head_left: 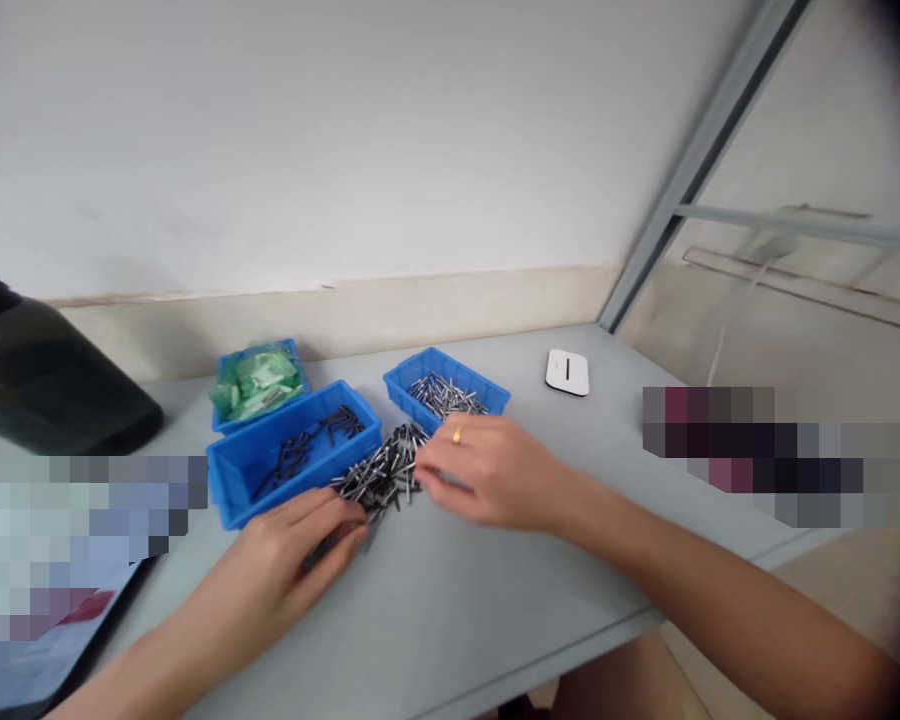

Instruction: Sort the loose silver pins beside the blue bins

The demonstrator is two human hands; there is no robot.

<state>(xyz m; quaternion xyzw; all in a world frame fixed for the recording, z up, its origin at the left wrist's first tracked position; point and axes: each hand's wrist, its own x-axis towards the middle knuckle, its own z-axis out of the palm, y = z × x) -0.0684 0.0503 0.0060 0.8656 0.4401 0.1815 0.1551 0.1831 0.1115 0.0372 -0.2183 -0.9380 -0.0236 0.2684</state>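
A heap of thin metal pins or screws [381, 472], silver and dark mixed, lies on the table between my hands; their exact kind is too small to tell. My left hand [300, 545] rests at the heap's near left side, fingers curled towards the thumb. At the right side, my right hand [487, 465], with a gold ring, has its fingertips pinched by the heap. What either hand holds is hidden. Dark pieces lie in the blue bin [229, 490] behind my left hand. Silver ones fill part of another blue bin [487, 385] beyond my right hand.
Behind the left bin, a smaller blue bin [221, 422] holds green plastic packets [262, 380]. A white box-like device [568, 372] sits at back right. A dark bottle [52, 370] and a blurred-out screen [60, 580] are on the left. A metal post [690, 180] rises at the right.
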